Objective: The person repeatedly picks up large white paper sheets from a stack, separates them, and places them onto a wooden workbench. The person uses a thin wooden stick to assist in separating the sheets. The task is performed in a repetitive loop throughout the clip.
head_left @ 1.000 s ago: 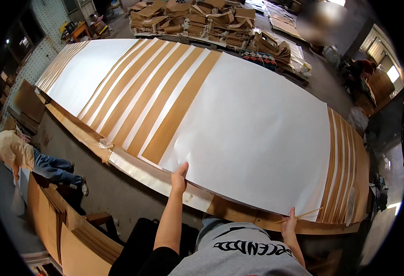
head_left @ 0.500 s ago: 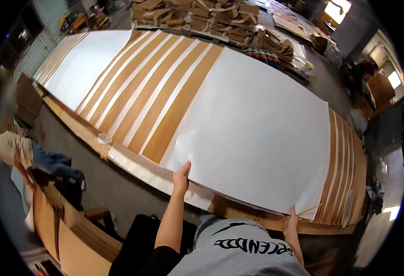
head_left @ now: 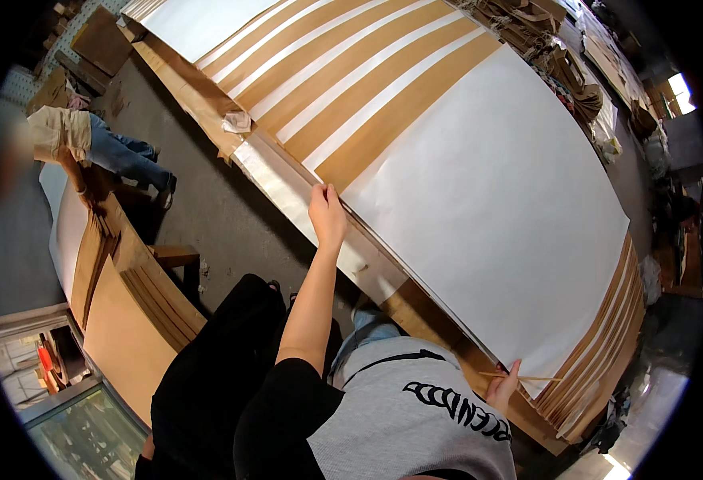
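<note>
A large white sheet (head_left: 487, 200) lies over a fanned stack of brown and white sheets. My left hand (head_left: 327, 216) is closed at its near left corner, beside the last brown strip (head_left: 407, 120), thumb on top and fingers hidden below the edge. My right hand (head_left: 503, 386) grips the near right corner, its thumb over the sheet. A thin, light-brown stick (head_left: 539, 378) passes by the right thumb and lies across the corner; whether the fingers hold it too, I cannot tell.
More brown edges fan out (head_left: 599, 344) at the right. A wooden bench edge (head_left: 183, 88) runs beneath the stack. At left, a person in jeans (head_left: 119, 152) stands by a pile of brown boards (head_left: 127, 336). Someone in black clothing (head_left: 215, 384) is close on my left. Crumpled brown scraps (head_left: 519, 16) lie beyond.
The view has turned, so the stack now slants more steeply. My left hand has moved along the near edge to the sheet's left corner, beside the brown strip. My right hand stays at its corner.
</note>
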Demonstrator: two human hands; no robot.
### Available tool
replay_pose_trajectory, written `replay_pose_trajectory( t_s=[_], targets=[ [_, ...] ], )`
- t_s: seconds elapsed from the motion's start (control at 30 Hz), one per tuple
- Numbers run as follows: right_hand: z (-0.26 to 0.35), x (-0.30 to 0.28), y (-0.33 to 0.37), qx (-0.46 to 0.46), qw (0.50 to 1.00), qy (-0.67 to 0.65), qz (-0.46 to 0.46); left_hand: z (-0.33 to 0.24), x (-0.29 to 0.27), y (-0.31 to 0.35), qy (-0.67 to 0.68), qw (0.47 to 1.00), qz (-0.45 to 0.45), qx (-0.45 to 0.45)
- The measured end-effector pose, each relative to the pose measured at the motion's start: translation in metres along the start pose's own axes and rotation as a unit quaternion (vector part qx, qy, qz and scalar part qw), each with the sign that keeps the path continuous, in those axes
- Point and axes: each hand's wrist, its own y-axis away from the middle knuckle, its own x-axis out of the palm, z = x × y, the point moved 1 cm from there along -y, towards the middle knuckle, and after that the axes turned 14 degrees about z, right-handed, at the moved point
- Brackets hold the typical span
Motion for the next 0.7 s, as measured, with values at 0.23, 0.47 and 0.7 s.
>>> replay_pose_trajectory(
  t_s=[0.23,0.47,0.7],
  targets=[
    [0.004,0.013,0.006,-0.006,1.0,0.02,0.015,0.011,0.004,-0.011,0.032,0.999,-0.009,-0.04],
    [0.017,0.045,0.023,0.005,0.995,0.073,-0.066,0.02,0.006,-0.019,0.027,0.999,-0.011,-0.031],
    [0.016,0.053,0.021,-0.012,0.994,0.059,-0.094,-0.01,0.003,-0.005,0.171,0.982,0.037,-0.077]
  ],
)
